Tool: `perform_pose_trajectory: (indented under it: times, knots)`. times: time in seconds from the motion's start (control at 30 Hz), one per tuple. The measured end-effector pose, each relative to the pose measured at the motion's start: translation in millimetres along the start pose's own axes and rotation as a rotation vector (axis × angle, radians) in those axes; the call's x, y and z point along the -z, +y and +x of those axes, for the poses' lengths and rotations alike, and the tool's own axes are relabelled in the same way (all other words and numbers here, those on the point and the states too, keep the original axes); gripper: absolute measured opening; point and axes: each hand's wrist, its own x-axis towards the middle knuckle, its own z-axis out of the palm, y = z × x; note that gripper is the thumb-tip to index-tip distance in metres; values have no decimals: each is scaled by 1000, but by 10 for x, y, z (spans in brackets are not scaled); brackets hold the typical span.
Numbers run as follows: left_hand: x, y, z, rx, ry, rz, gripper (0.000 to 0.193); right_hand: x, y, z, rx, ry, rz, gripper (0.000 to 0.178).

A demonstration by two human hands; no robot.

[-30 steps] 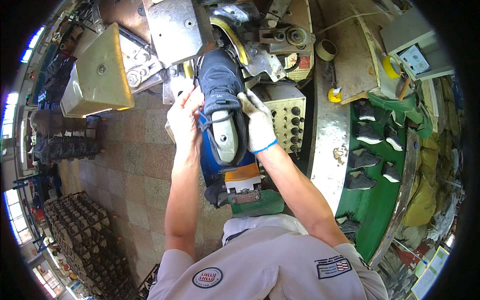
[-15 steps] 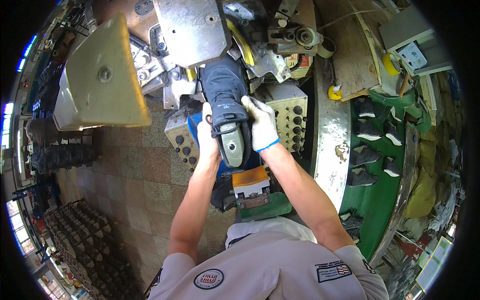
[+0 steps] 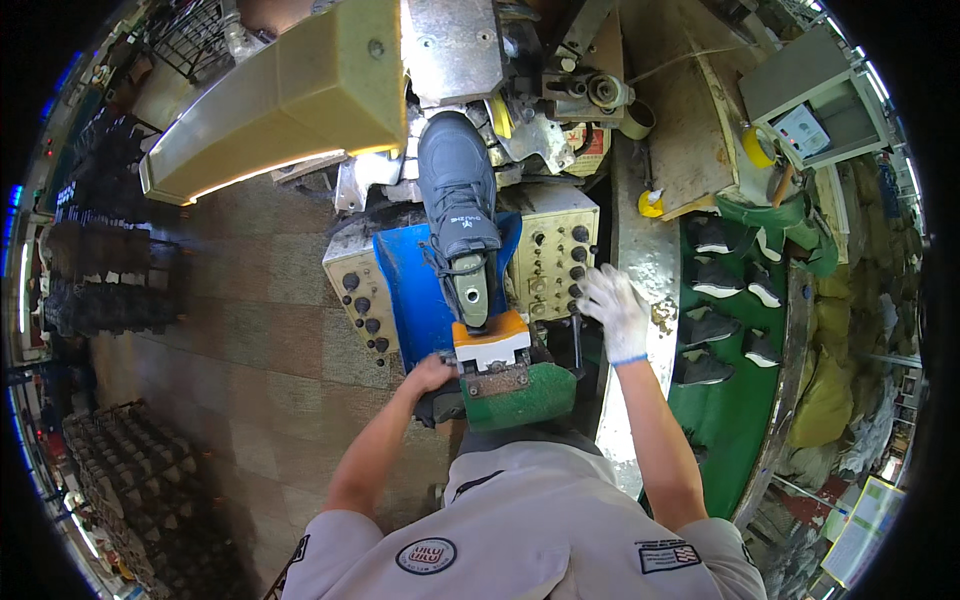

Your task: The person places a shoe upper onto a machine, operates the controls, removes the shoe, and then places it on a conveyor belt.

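A dark grey laced shoe upper (image 3: 458, 185) sits on a grey-green last (image 3: 471, 293), toe away from me under the metal plates of a machine (image 3: 452, 50). Its heel end meets an orange-topped pad block (image 3: 492, 335) on a green bracket (image 3: 520, 400). My left hand (image 3: 432, 373) is beside that block, at its left, with the fingers mostly hidden. White-gloved with a blue cuff, my right hand (image 3: 615, 310) is raised by the right control box (image 3: 553, 255), fingers apart and nothing held. A dark upright lever (image 3: 576, 342) stands just left of it.
A blue chute (image 3: 408, 290) lies under the shoe, between two knobbed boxes. A yellowish machine cover (image 3: 290, 100) arches at upper left. To the right, past a metal ledge (image 3: 640, 240), several shoes stand on a green belt (image 3: 730, 410). Shoe racks (image 3: 130, 470) are at lower left.
Both hands have let go of the shoe: the left came down beside the pad block, the right moved right. The shoe now rests against the orange pad, and the yellowish cover appears shifted right.
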Motion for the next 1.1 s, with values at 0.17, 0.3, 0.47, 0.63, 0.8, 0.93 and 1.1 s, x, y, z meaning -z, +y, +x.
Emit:
perform_pose_trajectory:
  times: [0.17,0.3,0.47,0.63,0.8,0.93,1.1]
  knots:
    - [-79,-180,236,173,-255,-386,66,129,-94,-480,6,225,-163,53]
    - [41,475,-221,-93,-91,-527,56,68,-140,-623,31,227,-134,56]
    - [599,1043,-1254,58,-35,-506,53,23,-367,-786,71,129,-113,51]
    - [1163,1391,-2695,-20,506,-929,42,-165,-546,-1041,-13,-188,157,44]
    - [1040,2351,-2772,-319,606,-867,49,-553,-581,-1153,-161,-419,145,50]
    - [531,3615,-2618,-460,328,-603,55,39,-319,-943,66,-170,297,36]
    - [941,3319,-2179,-494,954,-296,44,2076,-1145,-2086,187,452,138,37]
